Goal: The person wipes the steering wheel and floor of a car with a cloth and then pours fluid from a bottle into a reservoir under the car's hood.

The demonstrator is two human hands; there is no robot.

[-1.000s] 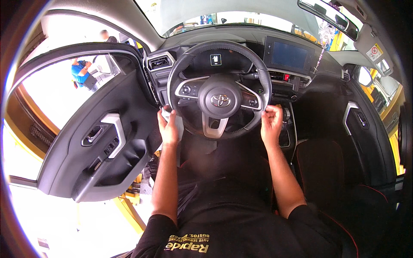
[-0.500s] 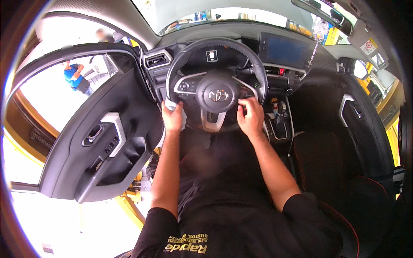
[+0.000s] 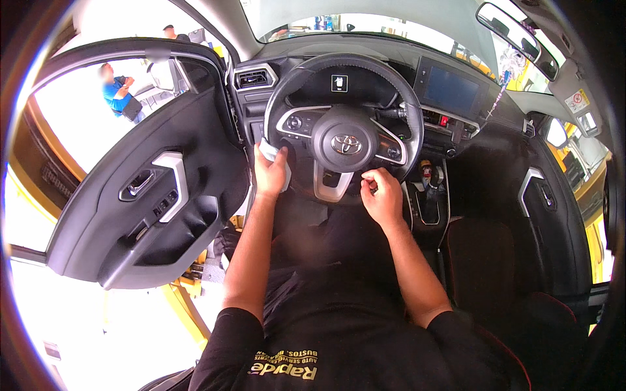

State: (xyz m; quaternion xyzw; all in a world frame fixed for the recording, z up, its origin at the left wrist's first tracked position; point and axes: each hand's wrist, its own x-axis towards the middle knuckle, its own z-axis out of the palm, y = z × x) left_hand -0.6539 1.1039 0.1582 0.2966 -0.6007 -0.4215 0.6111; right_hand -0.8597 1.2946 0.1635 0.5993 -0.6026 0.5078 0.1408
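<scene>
I sit at the steering wheel [image 3: 343, 66] of a car. My left hand [image 3: 270, 167] is closed on a pale sheet [image 3: 268, 149], paper or cloth, at the wheel's lower-left rim; its lower part shows behind my hand. My right hand [image 3: 381, 192] is at the lower-right part of the wheel, right of the silver bottom spoke [image 3: 327, 191], fingers curled. Whether it holds anything or touches the rim I cannot make out. The gear lever [image 3: 435, 176] stands to its right.
The driver's door [image 3: 98, 208] is open on my left, with a person in blue [image 3: 119, 98] outside and another behind. A touchscreen [image 3: 451, 86] is on the dashboard, an ornament hangs from the mirror [image 3: 515, 36], and a seat [image 3: 482, 260] is at my right.
My right hand has moved from the wheel's right rim inward and down to below the hub. My left hand with the pale sheet has risen a little along the left rim.
</scene>
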